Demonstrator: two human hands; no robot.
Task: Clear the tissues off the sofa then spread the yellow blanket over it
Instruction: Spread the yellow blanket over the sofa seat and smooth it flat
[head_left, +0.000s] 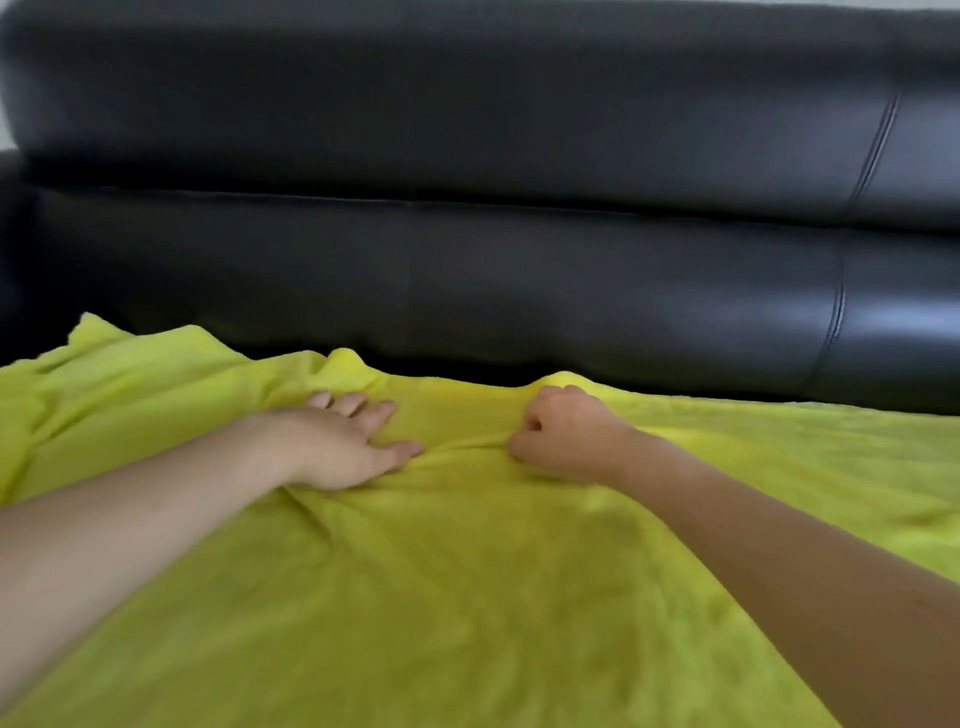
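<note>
Yellow blanket (467, 597) lies spread over the seat of the black sofa (467, 260), its rumpled far edge near the backrest, while the left hand (343, 447) presses on it with straight fingers and the right hand (566, 434) pinches a fold with curled fingers.

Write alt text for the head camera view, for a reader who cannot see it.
Two bare hands work a yellow blanket spread over the seat of a black sofa. The left hand presses flat on the cloth with fingers spread, while the right hand grips a bunched fold near the blanket's wrinkled back edge.
</note>
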